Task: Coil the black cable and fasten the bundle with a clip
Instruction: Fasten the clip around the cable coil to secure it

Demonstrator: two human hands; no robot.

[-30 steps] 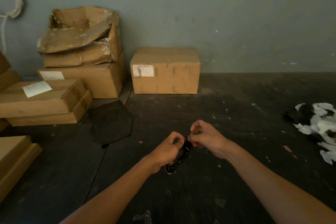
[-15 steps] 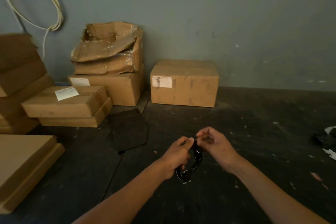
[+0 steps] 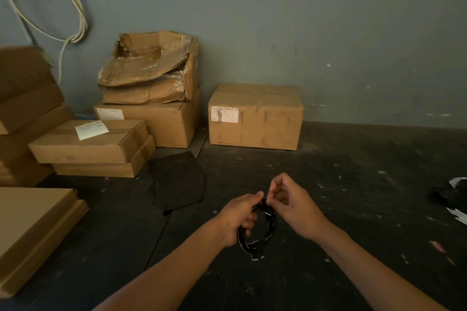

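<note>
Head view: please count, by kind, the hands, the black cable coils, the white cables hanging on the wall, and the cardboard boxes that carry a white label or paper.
Hands: 2, left hand and right hand
Black cable coil: 1
White wall cable: 1
Labelled boxes: 3, sealed box, stacked box, flat box
Total: 7

Black cable [image 3: 257, 240], brown boxes [image 3: 255, 117], grey-green wall [image 3: 303, 20].

Single head view, close above hands, facing forward-down across dark floor [image 3: 353, 184] toward wall [image 3: 278, 20].
</note>
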